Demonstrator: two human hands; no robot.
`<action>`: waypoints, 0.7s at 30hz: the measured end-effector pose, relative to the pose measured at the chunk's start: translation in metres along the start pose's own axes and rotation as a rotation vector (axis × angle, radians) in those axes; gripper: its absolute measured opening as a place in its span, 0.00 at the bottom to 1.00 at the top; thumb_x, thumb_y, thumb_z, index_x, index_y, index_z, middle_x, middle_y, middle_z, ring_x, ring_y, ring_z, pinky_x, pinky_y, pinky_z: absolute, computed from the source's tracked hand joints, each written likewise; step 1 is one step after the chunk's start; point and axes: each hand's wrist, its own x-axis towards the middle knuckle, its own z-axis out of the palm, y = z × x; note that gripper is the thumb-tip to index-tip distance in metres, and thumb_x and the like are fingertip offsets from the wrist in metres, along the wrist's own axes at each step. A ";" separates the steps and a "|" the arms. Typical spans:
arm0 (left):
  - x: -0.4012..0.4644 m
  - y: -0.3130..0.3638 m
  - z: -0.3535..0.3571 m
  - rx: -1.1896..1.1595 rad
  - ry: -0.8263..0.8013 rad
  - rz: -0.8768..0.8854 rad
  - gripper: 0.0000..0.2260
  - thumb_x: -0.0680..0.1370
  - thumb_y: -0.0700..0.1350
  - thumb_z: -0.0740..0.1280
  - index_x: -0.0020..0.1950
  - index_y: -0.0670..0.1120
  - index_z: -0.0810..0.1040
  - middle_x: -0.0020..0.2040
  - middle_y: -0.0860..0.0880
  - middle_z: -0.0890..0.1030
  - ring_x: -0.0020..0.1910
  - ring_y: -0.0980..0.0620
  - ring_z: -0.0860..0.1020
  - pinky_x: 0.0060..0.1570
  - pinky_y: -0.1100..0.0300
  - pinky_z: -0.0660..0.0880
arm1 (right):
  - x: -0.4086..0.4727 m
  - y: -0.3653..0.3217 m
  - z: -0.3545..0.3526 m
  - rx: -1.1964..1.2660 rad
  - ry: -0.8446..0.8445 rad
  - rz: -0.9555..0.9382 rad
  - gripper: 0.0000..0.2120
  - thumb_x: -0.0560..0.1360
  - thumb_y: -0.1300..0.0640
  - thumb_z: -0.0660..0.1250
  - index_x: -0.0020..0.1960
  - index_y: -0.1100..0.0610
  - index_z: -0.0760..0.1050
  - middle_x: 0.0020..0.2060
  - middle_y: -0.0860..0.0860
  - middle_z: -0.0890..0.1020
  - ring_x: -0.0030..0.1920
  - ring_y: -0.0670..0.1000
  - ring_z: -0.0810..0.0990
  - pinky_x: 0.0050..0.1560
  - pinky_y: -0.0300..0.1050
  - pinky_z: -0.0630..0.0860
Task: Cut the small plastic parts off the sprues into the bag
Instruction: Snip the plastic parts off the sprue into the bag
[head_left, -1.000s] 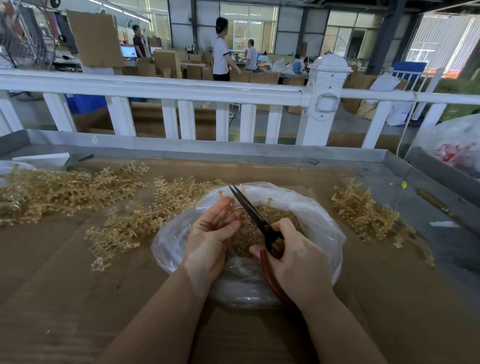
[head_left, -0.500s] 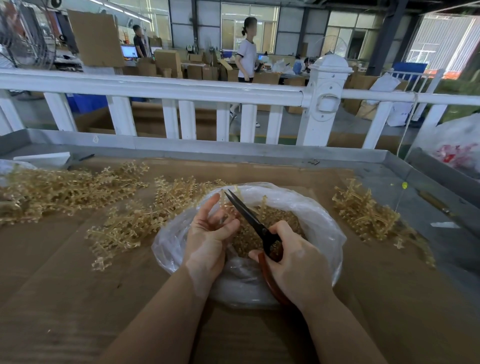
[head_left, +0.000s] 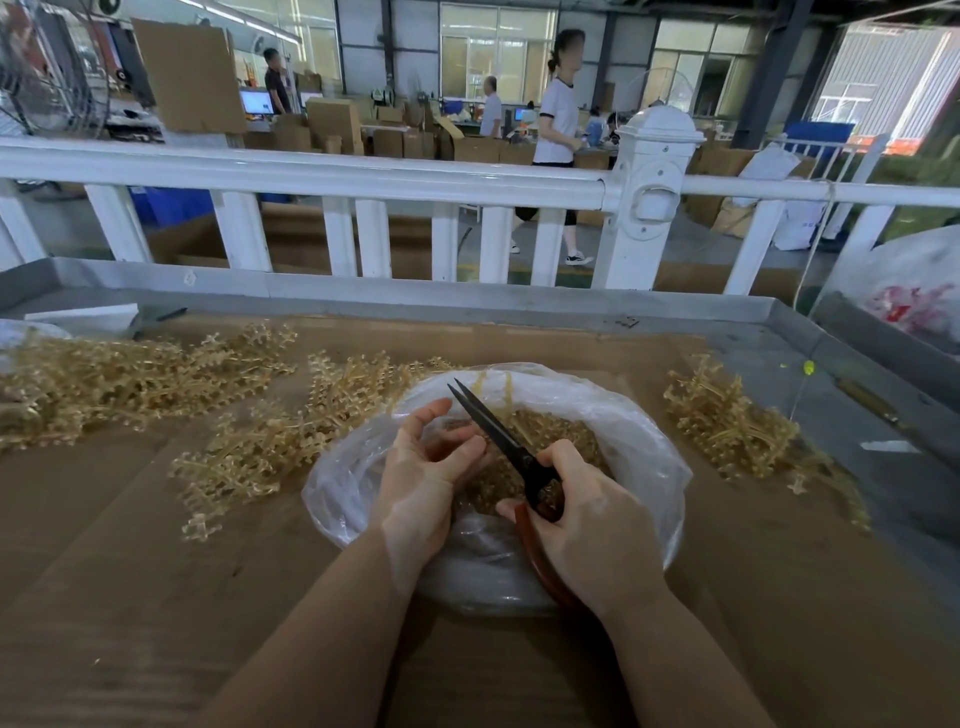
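Leftmost, at mid-left of the frame, a heap of uncut amber sprues (head_left: 130, 382) sprawls over the cardboard-covered table (head_left: 156, 597), a second clump (head_left: 270, 441) reaching toward the centre. Next comes the clear plastic bag (head_left: 644, 457), mouth open at mid-frame, with a bed of cut small parts (head_left: 550, 426) inside. Over that mouth the left hand (head_left: 421, 483) pinches something between thumb and curled fingers, probably a sprue stub, though it is too small to make out. Just right of it, the right hand (head_left: 587, 519) grips the red handles of the scissors (head_left: 498, 441), whose dark blades point up-left, nearly closed, beside the left fingertips. At mid-right lies a smaller pile of sprues (head_left: 727, 421). Risks, as I judge: the blades sit close enough to nick a fingertip, and a snipped part could spring past the bag's rim onto the table.
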 end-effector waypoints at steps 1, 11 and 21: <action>0.000 -0.001 0.000 0.063 -0.012 0.000 0.19 0.74 0.28 0.65 0.61 0.44 0.72 0.42 0.44 0.78 0.42 0.50 0.81 0.40 0.63 0.80 | 0.000 0.000 0.000 0.001 0.006 -0.006 0.19 0.68 0.41 0.73 0.49 0.53 0.74 0.38 0.45 0.81 0.37 0.45 0.80 0.36 0.27 0.66; 0.007 0.003 -0.008 -0.260 0.057 -0.110 0.13 0.76 0.27 0.61 0.46 0.46 0.72 0.31 0.51 0.78 0.32 0.57 0.81 0.33 0.65 0.79 | 0.000 0.000 -0.001 0.061 0.034 -0.002 0.19 0.67 0.39 0.71 0.47 0.52 0.73 0.37 0.45 0.81 0.36 0.44 0.79 0.34 0.34 0.74; 0.008 0.004 -0.004 -0.280 0.072 -0.087 0.14 0.78 0.27 0.57 0.43 0.46 0.70 0.38 0.48 0.71 0.40 0.53 0.74 0.33 0.67 0.78 | -0.001 -0.003 -0.001 0.048 -0.077 -0.043 0.19 0.70 0.39 0.66 0.54 0.50 0.70 0.45 0.45 0.78 0.47 0.46 0.77 0.45 0.41 0.76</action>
